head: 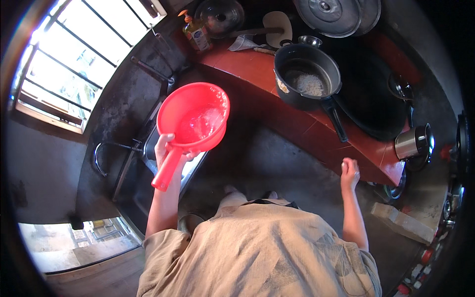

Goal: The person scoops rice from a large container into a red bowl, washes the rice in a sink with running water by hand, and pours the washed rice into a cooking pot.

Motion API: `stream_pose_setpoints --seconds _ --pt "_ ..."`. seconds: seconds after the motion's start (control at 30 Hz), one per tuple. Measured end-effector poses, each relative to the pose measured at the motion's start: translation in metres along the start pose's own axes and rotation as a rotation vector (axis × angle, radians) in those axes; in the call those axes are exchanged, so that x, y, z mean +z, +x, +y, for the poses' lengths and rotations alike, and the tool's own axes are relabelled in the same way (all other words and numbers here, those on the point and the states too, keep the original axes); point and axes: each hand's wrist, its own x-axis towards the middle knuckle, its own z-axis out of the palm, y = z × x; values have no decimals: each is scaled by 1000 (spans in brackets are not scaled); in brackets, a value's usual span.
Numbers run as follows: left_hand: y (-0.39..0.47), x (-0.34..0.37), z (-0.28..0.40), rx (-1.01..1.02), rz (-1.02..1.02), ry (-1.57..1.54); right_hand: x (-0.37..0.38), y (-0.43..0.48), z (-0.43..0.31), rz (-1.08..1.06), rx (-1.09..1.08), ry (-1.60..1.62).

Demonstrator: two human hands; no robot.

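My left hand (pixel 163 150) grips a red plastic dipper (pixel 211 143) beneath its rim, close to where the handle begins. Clear liquid, seemingly water, glints inside the dipper, which is held up beside the sink (pixel 150 146). Lower down on the right, my right hand (pixel 349 175) hangs by the front of the red-tiled counter (pixel 241 65), fingers curled in and nothing visible in them. A dark pressure cooker pot (pixel 291 98) without its lid stands on that counter, its long black handle pointing towards me. White grains, like rice, lie on the pot's bottom.
A pump bottle (pixel 198 35), a small metal bowl (pixel 310 41) and a large dark pan (pixel 371 89) are on the counter. At its right end is a steel vessel (pixel 408 144). A curved faucet (pixel 102 159) rises beside the sink. A pale block (pixel 402 222) lies at lower right.
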Motion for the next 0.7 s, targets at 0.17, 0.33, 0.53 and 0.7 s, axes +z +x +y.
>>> stream_pose_setpoints --seconds 0.17,0.33,0.53,0.7 --pt "53 62 14 -144 -14 240 3 84 13 89 157 -167" --pt "122 105 19 -6 -11 589 55 125 41 108 281 -367" --pt "204 173 29 -148 55 811 84 140 22 288 526 -588" --pt "278 225 31 -392 -17 928 79 140 28 298 443 -549"
